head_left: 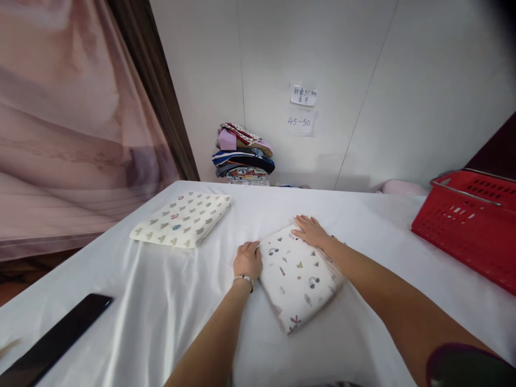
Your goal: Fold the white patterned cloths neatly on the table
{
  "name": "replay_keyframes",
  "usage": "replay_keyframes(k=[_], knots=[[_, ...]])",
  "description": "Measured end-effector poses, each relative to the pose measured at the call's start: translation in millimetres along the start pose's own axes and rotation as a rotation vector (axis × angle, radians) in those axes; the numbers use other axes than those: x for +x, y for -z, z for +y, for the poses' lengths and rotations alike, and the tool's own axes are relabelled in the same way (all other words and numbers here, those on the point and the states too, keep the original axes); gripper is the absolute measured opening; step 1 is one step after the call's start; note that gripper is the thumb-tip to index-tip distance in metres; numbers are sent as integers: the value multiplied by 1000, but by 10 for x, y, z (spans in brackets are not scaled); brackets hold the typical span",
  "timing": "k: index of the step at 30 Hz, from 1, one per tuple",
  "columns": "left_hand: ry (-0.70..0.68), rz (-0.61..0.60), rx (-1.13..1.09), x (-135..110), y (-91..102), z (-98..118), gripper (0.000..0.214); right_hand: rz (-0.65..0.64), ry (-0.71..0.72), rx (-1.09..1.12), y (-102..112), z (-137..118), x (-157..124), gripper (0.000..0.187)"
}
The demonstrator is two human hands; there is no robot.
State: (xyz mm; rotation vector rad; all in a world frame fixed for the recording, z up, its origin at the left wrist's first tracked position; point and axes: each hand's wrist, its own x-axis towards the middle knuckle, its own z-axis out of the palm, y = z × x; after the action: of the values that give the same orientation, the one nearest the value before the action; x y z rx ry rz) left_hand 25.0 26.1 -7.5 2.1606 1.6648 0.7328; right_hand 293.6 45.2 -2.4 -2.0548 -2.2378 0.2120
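A folded white cloth (300,274) with small printed rainbows and plants lies at a slant on the white-covered table in front of me. My left hand (247,261) rests against its left edge, fingers curled over toward the border; whether it grips the fabric is hard to make out. With fingers stretched out, my right hand (310,231) lies flat on the cloth's far right corner. Farther left sits another folded cloth (183,219), cream with grey cloud-like shapes and a few coloured ones, touched by neither hand.
On the right stands a red plastic basket (467,226) with a metal handle. A long black flat object (60,338) lies at the near left. Behind the table rises a stack of folded fabrics (244,153). Pink curtains (72,123) hang at left; paper notes (303,95) are on the wall.
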Motion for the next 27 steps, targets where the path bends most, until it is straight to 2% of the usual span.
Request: replay_keyframes(k=[6, 9, 12, 20, 24, 27], knots=[[-8, 2, -2, -8, 3, -4, 32, -5, -21, 42, 47, -1, -28, 65], [-4, -1, 6, -5, -1, -3, 31, 44, -56, -13, 57, 36, -92, 66], [6, 0, 18, 1, -13, -5, 31, 29, -91, -57, 41, 92, -121, 66], [14, -2, 36, 6, -24, -15, 30, 1, -71, 28, -12, 202, -26, 71], [16, 0, 36, 4, -21, -18, 30, -35, -103, 37, 71, 144, -51, 66], [1, -2, 36, 8, -22, -26, 30, -1, -107, -12, 112, -14, -188, 64]])
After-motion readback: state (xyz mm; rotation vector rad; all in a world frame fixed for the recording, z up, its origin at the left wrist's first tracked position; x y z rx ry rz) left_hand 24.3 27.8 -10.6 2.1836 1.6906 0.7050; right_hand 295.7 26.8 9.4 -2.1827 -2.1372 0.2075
